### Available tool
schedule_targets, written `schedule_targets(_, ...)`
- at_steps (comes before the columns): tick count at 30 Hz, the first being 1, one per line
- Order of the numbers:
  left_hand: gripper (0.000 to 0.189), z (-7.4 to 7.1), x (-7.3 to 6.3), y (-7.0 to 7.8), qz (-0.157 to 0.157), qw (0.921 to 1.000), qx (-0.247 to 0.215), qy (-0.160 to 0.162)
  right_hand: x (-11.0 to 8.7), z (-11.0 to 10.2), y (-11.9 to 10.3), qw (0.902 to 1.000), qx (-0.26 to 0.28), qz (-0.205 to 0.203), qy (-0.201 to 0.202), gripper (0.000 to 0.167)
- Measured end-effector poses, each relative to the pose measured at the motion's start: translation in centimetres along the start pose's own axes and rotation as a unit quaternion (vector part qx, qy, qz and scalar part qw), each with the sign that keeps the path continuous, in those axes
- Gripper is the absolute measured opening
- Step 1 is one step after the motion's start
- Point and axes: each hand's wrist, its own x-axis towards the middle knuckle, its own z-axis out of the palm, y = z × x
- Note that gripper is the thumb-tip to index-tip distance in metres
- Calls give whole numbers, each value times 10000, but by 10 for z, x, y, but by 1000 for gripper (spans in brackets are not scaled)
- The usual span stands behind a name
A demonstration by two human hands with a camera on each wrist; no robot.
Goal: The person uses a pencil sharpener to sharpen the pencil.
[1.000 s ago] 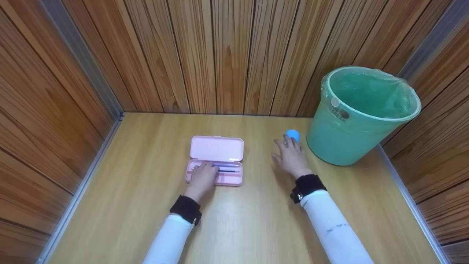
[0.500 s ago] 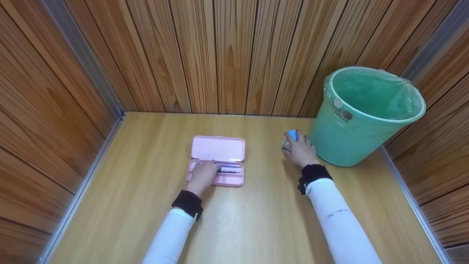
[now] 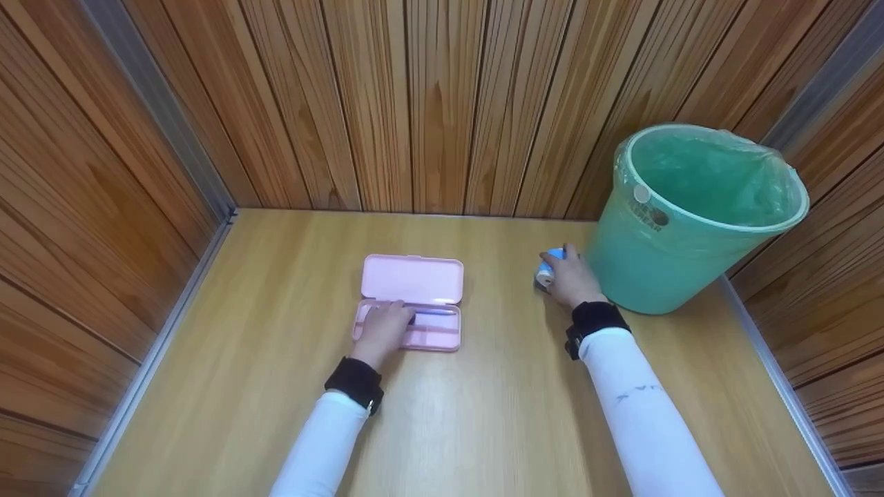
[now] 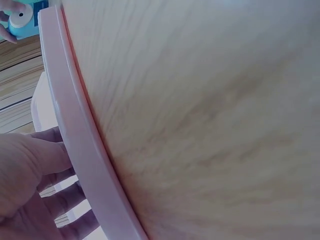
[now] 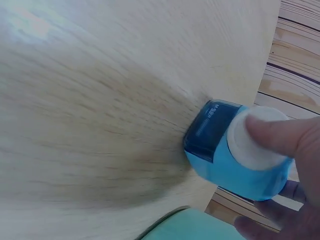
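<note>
My left hand point(image 3: 385, 330) reaches into an open pink pencil case point(image 3: 435, 338), covering its left part. A slim purplish pen point(image 3: 435, 312) lies in the upper compartment, and a short dark end of a second pen point(image 3: 412, 318) shows beside the fingers. Whether they pinch it I cannot tell. In the left wrist view, the thumb and fingers point(image 4: 67, 200) are behind the case's side wall. Farther right, my right hand point(image 3: 574, 278) grips a blue pencil sharpener point(image 5: 235, 175) with a dark see-through drawer; the thumb presses its white round face.
A green waste bin point(image 3: 663, 269) lined with a clear bag stands just right of the right hand. Wood-panelled walls point(image 3: 442, 103) close off the back and both sides of the wooden table point(image 3: 456, 421).
The right hand has moved slightly right and now grips the pencil sharpener, its white face turning into view. The dark pen's exposed length has vanished, leaving only an end by the left fingers.
</note>
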Motion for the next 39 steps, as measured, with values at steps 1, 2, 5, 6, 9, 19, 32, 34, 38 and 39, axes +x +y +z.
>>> schedule_targets(1,12,0,0,0,79,9998,173,-12,0,0,0,10000,19,-4,11,60)
schedule_targets(2,11,-1,0,0,133,9994,328,-36,0,-1,0,10000,31,-18,14,61)
schedule_targets(5,13,-1,1,1,387,9956,843,-98,-2,-2,1,10000,67,-48,28,63)
schedule_targets(6,14,-1,1,1,403,9951,900,-107,-2,-2,2,9999,90,-53,34,63)
schedule_targets(9,14,0,1,1,372,9948,938,-162,-4,-3,4,9998,152,-72,51,62)
schedule_targets(19,17,1,4,0,252,9949,905,-367,-6,-2,8,9999,-102,-7,97,61)
schedule_targets(32,13,-1,0,-1,343,9966,748,-47,-9,-2,13,9934,-1087,-17,368,66)
schedule_targets(34,14,-1,1,-2,436,9948,916,53,-10,-2,13,9929,-1134,-10,348,68)
schedule_targets(38,17,-1,1,-4,543,9909,1190,312,-12,-3,12,9941,-1049,-2,274,71)
schedule_targets(39,17,-1,1,-4,554,9903,1214,377,-12,-3,12,9944,-1027,-11,262,72)
